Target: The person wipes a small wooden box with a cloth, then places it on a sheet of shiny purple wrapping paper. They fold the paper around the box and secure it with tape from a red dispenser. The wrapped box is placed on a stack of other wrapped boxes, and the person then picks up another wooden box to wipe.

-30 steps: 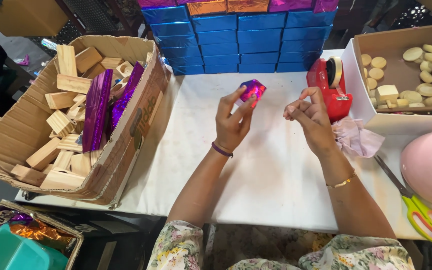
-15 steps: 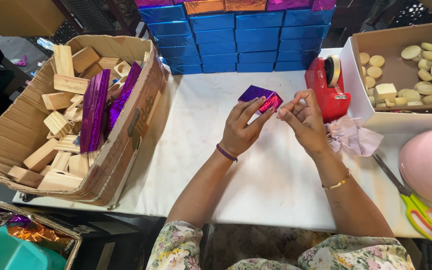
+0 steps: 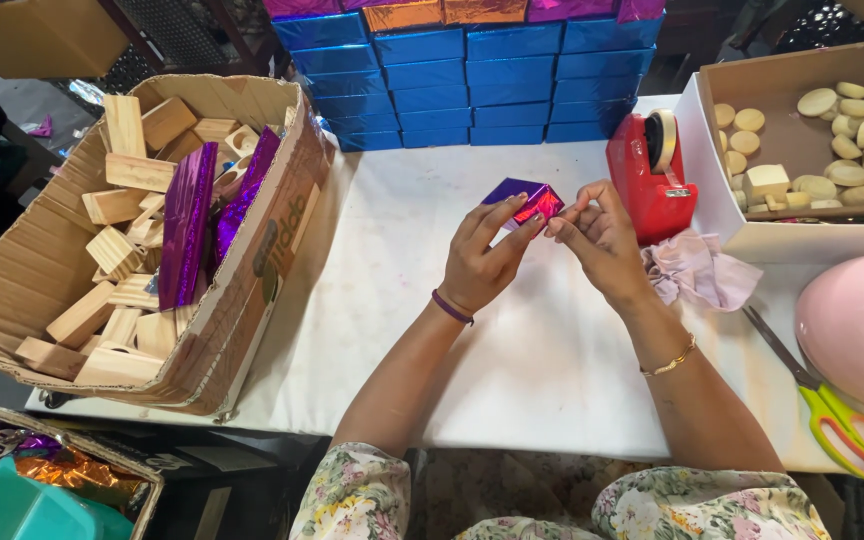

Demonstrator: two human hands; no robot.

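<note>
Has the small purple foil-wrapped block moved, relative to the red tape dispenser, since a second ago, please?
Yes. The purple block, held between the left hand and right hand, has shifted slightly right, towards the red tape dispenser, and has turned in the fingers.

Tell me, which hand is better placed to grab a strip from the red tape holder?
Probably the right hand: it is nearer the red tape holder, just beside it, and only its fingertips touch the purple foil-wrapped block. The left hand grips the block from below and sits farther away.

Packing workshop. Evidence: cardboard box (image 3: 252, 260) of wooden blocks (image 3: 117, 290), stacked blue foil-wrapped boxes (image 3: 472, 85), red tape dispenser (image 3: 649, 175), scissors (image 3: 832, 415), white covered table (image 3: 542, 360), tray of round pieces (image 3: 832, 150).
</note>
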